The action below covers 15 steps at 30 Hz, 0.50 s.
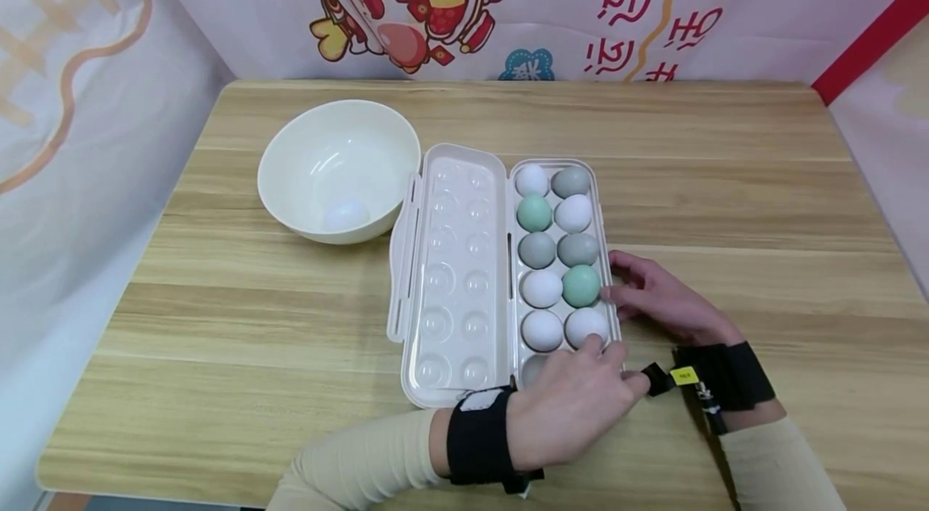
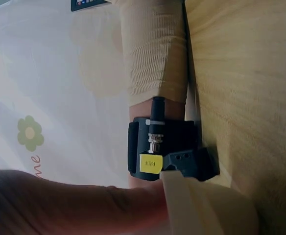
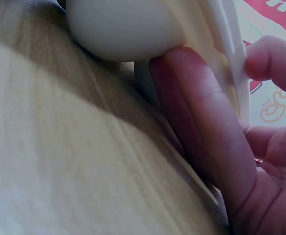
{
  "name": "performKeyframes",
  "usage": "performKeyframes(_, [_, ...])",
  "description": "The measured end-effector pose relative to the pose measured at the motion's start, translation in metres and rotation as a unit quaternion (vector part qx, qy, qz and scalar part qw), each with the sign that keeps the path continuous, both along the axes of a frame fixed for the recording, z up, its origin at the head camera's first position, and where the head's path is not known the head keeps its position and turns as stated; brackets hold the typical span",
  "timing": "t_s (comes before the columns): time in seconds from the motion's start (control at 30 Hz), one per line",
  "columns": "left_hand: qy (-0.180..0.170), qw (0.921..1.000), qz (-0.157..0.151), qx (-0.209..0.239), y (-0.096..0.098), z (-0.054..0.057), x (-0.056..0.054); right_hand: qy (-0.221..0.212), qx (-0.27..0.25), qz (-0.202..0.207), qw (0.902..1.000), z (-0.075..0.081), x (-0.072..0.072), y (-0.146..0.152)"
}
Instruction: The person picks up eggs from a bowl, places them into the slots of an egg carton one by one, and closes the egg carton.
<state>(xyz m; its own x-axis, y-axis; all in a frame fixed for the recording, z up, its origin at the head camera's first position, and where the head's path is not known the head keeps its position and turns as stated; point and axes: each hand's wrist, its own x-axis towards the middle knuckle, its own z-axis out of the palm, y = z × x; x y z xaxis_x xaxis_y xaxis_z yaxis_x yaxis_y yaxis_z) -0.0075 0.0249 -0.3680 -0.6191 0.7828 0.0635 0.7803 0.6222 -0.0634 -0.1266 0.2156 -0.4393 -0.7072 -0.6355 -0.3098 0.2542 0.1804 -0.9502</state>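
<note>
A white plastic egg carton (image 1: 457, 293) lies with its lid folded out to the left. White, grey and green eggs fill the visible cups of its tray; the near end is partly hidden by my left hand (image 1: 569, 406). That hand bends over the near right corner and grips it, with a finger against the carton rim (image 2: 175, 203) in the left wrist view. At the tray's right side, my right hand (image 1: 664, 297) holds the edge. The right wrist view shows its fingers (image 3: 206, 107) under the rim beside the rounded cups, with the thumb on the outer edge.
Left of the carton, close to the lid's latch flap, stands a cream bowl (image 1: 290, 156) with one white egg (image 1: 345, 215) in it. Everything rests on a wooden table (image 1: 218, 350). A printed cloth (image 1: 450, 11) hangs along the back edge.
</note>
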Motion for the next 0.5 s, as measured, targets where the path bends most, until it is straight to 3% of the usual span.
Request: performKeyframes(0.5, [0.041,0.9985,-0.024,-0.03,-0.005,-0.0005,0.0032,0.008,0.009,-0.004,0.9999,0.0001,0.0004,-0.0013])
